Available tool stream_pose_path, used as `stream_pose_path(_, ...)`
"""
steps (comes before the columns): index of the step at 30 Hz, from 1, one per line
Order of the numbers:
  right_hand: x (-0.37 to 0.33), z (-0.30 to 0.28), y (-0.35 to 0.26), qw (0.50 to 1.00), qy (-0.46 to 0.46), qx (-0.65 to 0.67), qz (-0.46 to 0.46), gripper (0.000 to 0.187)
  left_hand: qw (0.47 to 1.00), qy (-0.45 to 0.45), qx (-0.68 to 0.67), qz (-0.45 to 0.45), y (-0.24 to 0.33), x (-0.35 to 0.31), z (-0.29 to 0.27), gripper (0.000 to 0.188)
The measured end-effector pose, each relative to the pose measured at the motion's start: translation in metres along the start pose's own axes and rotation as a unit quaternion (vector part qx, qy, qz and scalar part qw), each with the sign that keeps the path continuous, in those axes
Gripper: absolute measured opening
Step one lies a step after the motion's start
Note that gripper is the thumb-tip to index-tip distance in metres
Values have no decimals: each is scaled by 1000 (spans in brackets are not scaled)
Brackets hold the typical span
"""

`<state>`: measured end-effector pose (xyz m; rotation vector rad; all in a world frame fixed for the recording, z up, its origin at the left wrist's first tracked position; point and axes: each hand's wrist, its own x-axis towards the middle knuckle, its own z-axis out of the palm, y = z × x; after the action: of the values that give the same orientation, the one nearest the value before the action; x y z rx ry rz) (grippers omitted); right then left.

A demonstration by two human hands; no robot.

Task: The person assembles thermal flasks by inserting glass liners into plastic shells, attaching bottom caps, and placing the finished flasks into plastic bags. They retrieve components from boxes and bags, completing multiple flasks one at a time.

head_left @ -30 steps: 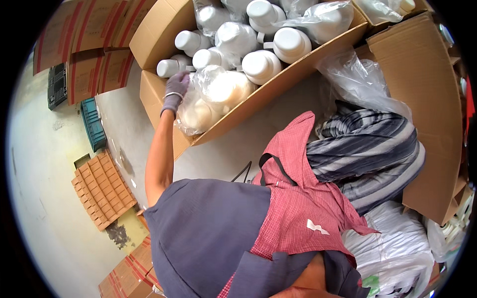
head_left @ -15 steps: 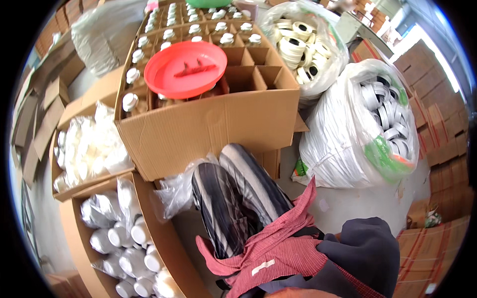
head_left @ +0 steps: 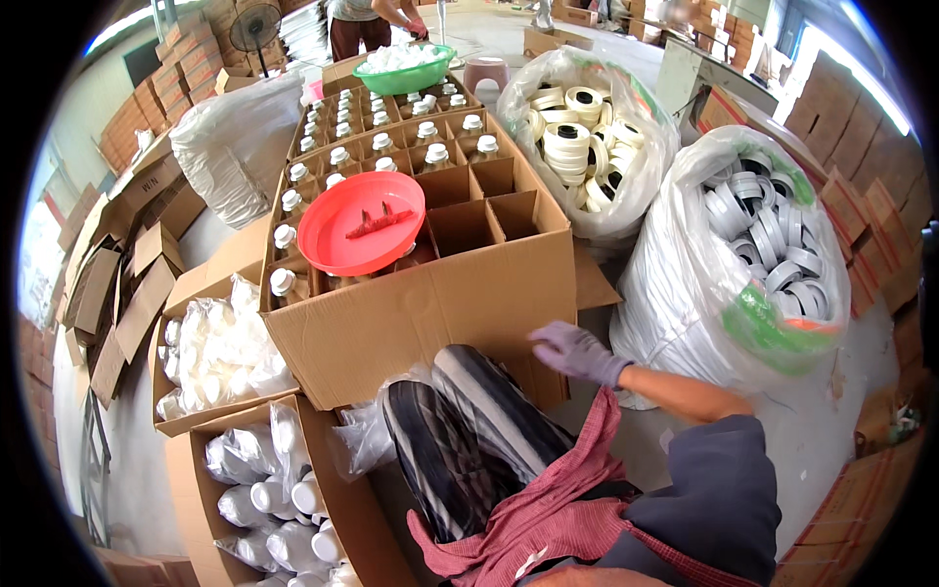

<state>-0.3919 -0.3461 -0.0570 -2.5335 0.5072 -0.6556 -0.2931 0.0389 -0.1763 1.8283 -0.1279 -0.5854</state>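
My right hand [head_left: 574, 353], in a pale purple-grey glove, hangs beside my right knee, close to the lower right front of a cardboard carton [head_left: 421, 323]. Its fingers are loosely stretched toward the left, and nothing shows in them. My left hand is out of view. The carton has dividers and holds several clear bottles with white caps [head_left: 436, 154]; some compartments at its near right have no bottle. A red round basin [head_left: 337, 235] with small dark red pieces [head_left: 380, 221] in it rests over the near left bottles.
Big plastic sacks of cream rings [head_left: 567, 147] and grey-white rings [head_left: 773, 235] stand at the right. At the left are open boxes of wrapped white bottles [head_left: 279, 499] and pale plastic pieces [head_left: 220, 352]. A green basin [head_left: 406, 78] sits farther back, near another person [head_left: 367, 24].
My right forearm and gloved hand have come into view from the right, beside my knee. The view has tilted up, showing the green basin and the person behind it.
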Motion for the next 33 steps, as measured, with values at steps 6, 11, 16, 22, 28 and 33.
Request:
stream_pose_path(6,7,54,-165,892,-138,430,-26,46,987,-73,-129,-67,21,-15,-13,41)
stream_pose_path(11,-30,52,-219,374,-258,859,235,98,888,-81,-449,52,114,71,-40,43)
stream_pose_path(16,-35,21,-161,518,-12,817,252,77,906,-123,-383,134,192,71,66,40)
stream_pose_path(22,-63,-6,-86,639,0,719,273,76,958,45,-98,266,230,72,37,43)
stream_pose_path(28,-63,-12,-91,942,-10,311,124,85,918,-3,109,382,280,108,20,51)
stream_pose_path(33,-58,-19,-98,982,106,48,-148,76,956,-105,-85,260,279,151,7,37)
